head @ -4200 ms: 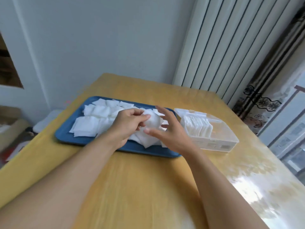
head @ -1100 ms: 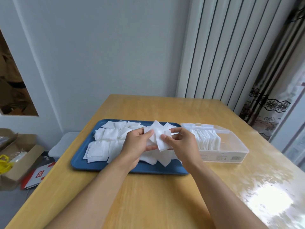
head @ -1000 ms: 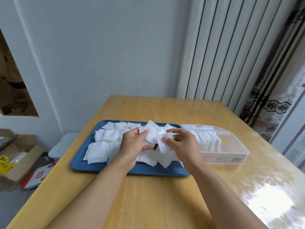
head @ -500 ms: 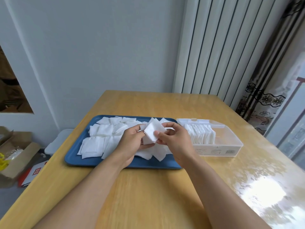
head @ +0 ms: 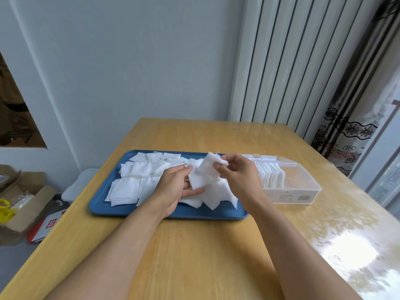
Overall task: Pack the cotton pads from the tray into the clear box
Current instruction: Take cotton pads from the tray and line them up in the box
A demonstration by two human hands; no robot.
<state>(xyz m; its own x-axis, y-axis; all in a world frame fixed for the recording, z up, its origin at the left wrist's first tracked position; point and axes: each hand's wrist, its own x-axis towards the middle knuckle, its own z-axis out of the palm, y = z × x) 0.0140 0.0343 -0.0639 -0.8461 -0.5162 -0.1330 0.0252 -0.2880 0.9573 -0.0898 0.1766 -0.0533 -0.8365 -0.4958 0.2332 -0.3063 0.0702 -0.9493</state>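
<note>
A blue tray (head: 101, 207) on the wooden table holds several loose white square cotton pads (head: 127, 187). To its right stands the clear box (head: 303, 191) with a row of pads (head: 271, 177) standing on edge in its left half. Above the tray's right part my right hand (head: 236, 176) pinches the top corner of a small stack of pads (head: 203, 173). My left hand (head: 175, 187) supports that stack from below and the left, fingers fairly straight against it.
The wooden table (head: 194, 256) has its left edge near a cardboard box (head: 21, 204) and papers on the floor. A white container (head: 75, 189) sits below the table's left side. Curtains and a window lie to the right.
Both hands have gathered pads into a neat stack and lifted it a little higher above the tray. My right hand now pinches its top corner while my left hand has opened under it.
</note>
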